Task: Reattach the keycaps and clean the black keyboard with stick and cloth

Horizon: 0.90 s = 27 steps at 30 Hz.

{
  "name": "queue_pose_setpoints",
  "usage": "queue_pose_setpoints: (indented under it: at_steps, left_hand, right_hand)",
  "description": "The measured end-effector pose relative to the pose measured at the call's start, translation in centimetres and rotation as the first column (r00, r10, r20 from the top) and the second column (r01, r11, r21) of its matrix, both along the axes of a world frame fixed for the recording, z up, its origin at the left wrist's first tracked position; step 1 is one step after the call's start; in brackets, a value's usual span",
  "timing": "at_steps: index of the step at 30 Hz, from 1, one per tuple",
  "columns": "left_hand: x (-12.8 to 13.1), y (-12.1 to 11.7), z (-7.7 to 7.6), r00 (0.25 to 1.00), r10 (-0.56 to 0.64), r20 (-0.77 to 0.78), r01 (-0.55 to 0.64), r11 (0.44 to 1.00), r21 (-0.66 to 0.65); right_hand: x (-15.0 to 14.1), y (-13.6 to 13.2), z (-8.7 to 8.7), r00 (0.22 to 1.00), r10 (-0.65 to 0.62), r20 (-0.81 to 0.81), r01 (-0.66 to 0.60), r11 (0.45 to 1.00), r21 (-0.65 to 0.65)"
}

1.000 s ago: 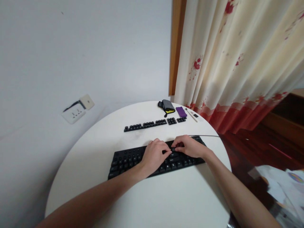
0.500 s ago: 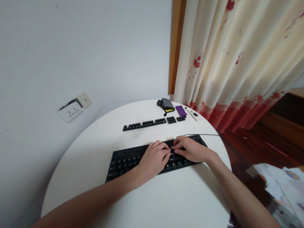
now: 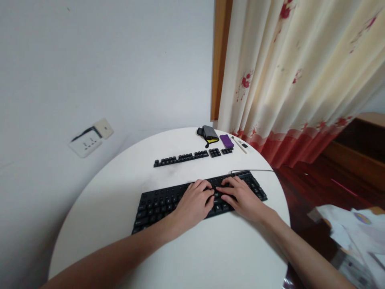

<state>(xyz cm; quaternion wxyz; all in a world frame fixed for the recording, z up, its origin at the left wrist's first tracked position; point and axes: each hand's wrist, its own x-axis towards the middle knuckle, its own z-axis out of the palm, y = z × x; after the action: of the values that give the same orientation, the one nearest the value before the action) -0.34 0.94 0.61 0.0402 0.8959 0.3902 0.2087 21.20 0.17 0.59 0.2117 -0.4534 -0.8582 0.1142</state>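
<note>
A black keyboard [image 3: 159, 204] lies slantwise on the round white table [image 3: 180, 257], with some keycaps off its far row. Over its middle, my left hand [image 3: 197, 200] rests with bent fingers, thumb and index finger close together as in a pinch. Whatever may be between those fingertips is hidden. Just to the right, my right hand [image 3: 240, 198] has its fingers apart, the index fingertip touching the keyboard near the left fingertips and the thumb lower down. Behind the keyboard, loose black keycaps [image 3: 185, 157] stand in a line of small groups.
Toward the table's far edge lie a folded grey and yellow cloth [image 3: 209, 133], a purple cloth [image 3: 226, 141] and a thin brush [image 3: 240, 145]. A cable [image 3: 255, 170] runs off the right edge. A wall socket [image 3: 86, 143], a curtain [image 3: 270, 80] and papers [image 3: 351, 224] surround the table.
My right hand has spread its fingers and turned flatter, its wrist shifting nearer to me and uncovering the keyboard's right end. My left hand stays nearly in place. The view has shifted slightly.
</note>
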Motion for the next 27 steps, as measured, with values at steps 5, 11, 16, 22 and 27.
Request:
queue_pose_setpoints:
  at_steps: [5, 11, 16, 22, 27]
  left_hand:
    - [0.3, -0.6, 0.4, 1.0, -0.004, 0.008, 0.003, 0.995, 0.096]
    - [0.5, -1.0, 0.5, 0.995, -0.033, -0.091, 0.044, 0.993, 0.112]
    - [0.6, -0.9, 0.4, 0.994, -0.032, -0.1, 0.041, 0.996, 0.083]
    - [0.6, -0.9, 0.6, 0.996, -0.041, -0.083, 0.047, 0.997, 0.067]
    - [0.5, -0.9, 0.4, 0.996, -0.043, -0.072, 0.048, 0.997, 0.064]
  right_hand:
    - [-0.1, 0.3, -0.3, 0.969, -0.11, -0.221, 0.13, 0.989, 0.078]
    - [-0.6, 0.0, -0.3, 0.979, -0.005, -0.204, 0.016, 0.999, 0.051]
    - [-0.9, -0.1, -0.4, 0.992, -0.023, -0.123, 0.025, 0.999, 0.02]
    - [-1.0, 0.0, -0.6, 0.989, -0.029, -0.144, 0.033, 0.999, 0.026]
    - [-1.0, 0.0, -0.7, 0.986, -0.033, -0.161, 0.036, 0.999, 0.018]
